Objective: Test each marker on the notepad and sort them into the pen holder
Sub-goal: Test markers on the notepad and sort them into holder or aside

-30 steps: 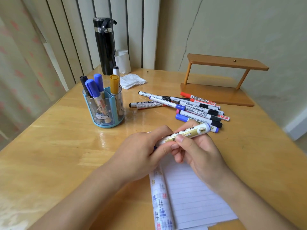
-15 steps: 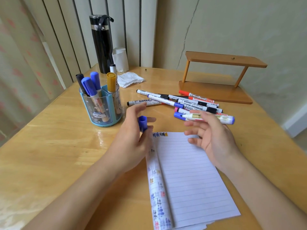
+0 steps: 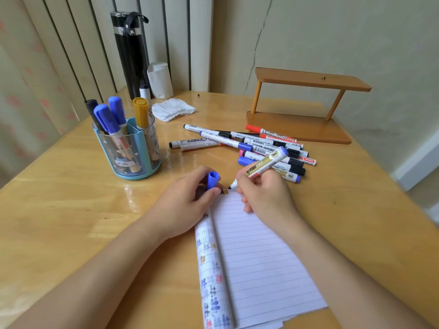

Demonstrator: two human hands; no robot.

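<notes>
Clamped round a marker, the right grip sits at lower middle of the frame. Its fingers curl about the gold-and-white barrel. The blue rear end points up and right, and the bare blue tip points down-left at the top edge of the notepad. Whether the tip touches the paper cannot be told. Just left of it, the left grip pinches the blue cap between thumb and fingers, open end up, and lies over the notepad's upper left corner. The notepad lies on the counter at bottom middle with a lined page up. Turned-over pages are rolled along its left side and show rows of coloured marks.

Beyond the grips, at middle right, a pile of capped markers lies on the counter, their black, blue, red and pink ends crossing one another. At middle left stands the holder, a round blue tub with clear walls and dividers. Two blue-capped markers and a black one stand in its left side, and a yellow-capped one stands in the compartment to their right.

Farther back, a wooden stand sits at upper right and a white cloth at upper middle. A black flask stands beside a white cylinder at upper left by the wall.
</notes>
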